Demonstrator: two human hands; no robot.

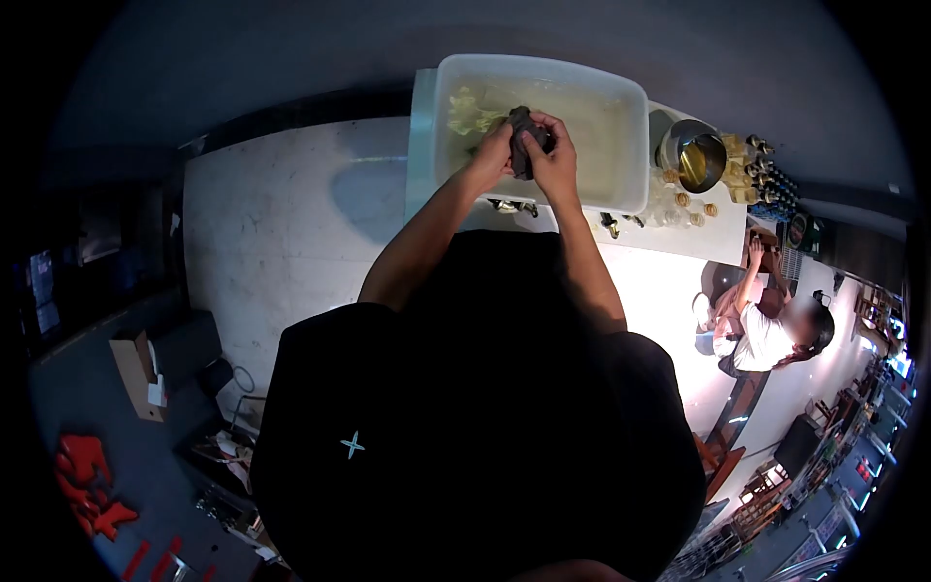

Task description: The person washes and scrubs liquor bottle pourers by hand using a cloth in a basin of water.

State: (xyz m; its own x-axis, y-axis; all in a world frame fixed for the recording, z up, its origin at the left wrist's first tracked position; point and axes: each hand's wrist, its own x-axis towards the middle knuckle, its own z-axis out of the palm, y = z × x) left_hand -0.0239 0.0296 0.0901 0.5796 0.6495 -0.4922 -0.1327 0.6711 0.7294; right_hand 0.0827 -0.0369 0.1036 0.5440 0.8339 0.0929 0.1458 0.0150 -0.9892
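Note:
Both of my hands are together above a white plastic tub (642, 145) that holds cloudy liquid. Between them is a dark grey, crumpled, cloth-like piece (522, 145). My left hand (495, 153) grips its left side, with the fingers curled against it. On its right side my right hand (555, 160) closes around it, thumb on the front. Pale yellow-green leafy bits (470, 114) lie in the tub to the left of my hands. Small metal-looking pieces (512, 207) sit by the tub's near edge, partly hidden by my arms.
Right of the tub stand a metal pot (700, 160) with yellowish contents, clear bottles with tan caps (683, 200) and several dark-topped bottles (761, 175). A person (766, 330) is seated further right. A cardboard box (139, 373) and red shapes (89, 480) are at lower left.

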